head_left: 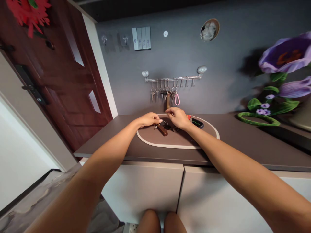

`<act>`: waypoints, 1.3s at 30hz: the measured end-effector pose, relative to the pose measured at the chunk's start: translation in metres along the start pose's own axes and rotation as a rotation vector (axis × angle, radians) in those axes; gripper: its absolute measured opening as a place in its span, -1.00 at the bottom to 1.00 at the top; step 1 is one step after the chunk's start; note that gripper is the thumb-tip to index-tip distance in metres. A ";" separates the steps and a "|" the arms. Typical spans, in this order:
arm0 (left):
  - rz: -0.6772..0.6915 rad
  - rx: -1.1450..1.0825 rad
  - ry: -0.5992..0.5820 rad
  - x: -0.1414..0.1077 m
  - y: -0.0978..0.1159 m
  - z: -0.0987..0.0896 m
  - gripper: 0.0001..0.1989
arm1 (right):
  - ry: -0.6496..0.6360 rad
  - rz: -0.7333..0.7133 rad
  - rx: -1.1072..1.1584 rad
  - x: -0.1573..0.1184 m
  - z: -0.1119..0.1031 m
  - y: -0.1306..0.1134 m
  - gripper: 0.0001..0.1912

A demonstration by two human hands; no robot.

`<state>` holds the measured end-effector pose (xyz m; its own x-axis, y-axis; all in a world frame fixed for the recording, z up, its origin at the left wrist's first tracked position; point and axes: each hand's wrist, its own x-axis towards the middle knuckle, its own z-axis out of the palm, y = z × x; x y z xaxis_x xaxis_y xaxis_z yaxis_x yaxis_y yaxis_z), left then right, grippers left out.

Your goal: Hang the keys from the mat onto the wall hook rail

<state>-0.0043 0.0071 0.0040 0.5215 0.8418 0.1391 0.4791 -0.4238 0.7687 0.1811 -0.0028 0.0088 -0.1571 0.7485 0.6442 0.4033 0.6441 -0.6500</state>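
My left hand (148, 119) is closed in a pinch at a bunch of keys (155, 127) low over the oval mat (167, 144). A brown key fob (162, 130) lies just below its fingertips, with dark rings beside it. To the right, my right hand (179, 117) has its fingers curled together above the mat; what they hold, if anything, is hidden. Directly over those fingers a brown strap (168, 100) hangs from the clear hook rail (173, 78). Several keys (153, 94) and a pink loop (177, 99) hang there too. Partly behind my right wrist lies a black item with green lettering (198, 123).
The dark countertop (102, 137) runs above white cabinet doors (150, 184). Purple artificial flowers (286, 58) and a green ring (259, 119) occupy the right side. A dark red door (60, 71) stands at left. Labelled switches (141, 38) sit on the grey wall.
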 end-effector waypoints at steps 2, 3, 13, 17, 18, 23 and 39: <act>0.005 -0.065 -0.006 -0.001 0.002 0.000 -0.65 | -0.004 -0.016 -0.023 0.001 0.001 -0.001 -0.80; 0.005 -0.100 -0.002 -0.001 0.003 0.000 -0.66 | -0.008 -0.025 -0.043 0.001 0.001 -0.001 -0.80; -0.003 -0.412 0.062 -0.002 0.012 -0.003 -0.72 | -0.116 -0.110 -0.399 -0.002 -0.001 -0.008 -0.74; 0.024 -0.504 0.102 -0.002 0.016 -0.004 -0.75 | -0.107 -0.131 -0.398 -0.002 -0.001 -0.009 -0.73; 0.033 -0.528 0.117 -0.003 0.018 -0.005 -0.75 | -0.098 -0.138 -0.393 -0.002 -0.001 -0.009 -0.74; 0.094 -0.633 0.171 -0.005 0.025 -0.007 -0.77 | -0.040 -0.178 -0.356 -0.002 -0.001 -0.012 -0.73; 0.262 -0.808 0.320 -0.002 0.033 -0.010 -0.73 | 0.083 -0.301 -0.182 -0.009 -0.002 -0.032 -0.77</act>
<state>0.0032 -0.0050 0.0354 0.2653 0.8551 0.4453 -0.3319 -0.3526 0.8749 0.1710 -0.0304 0.0244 -0.2225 0.5091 0.8314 0.5053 0.7896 -0.3482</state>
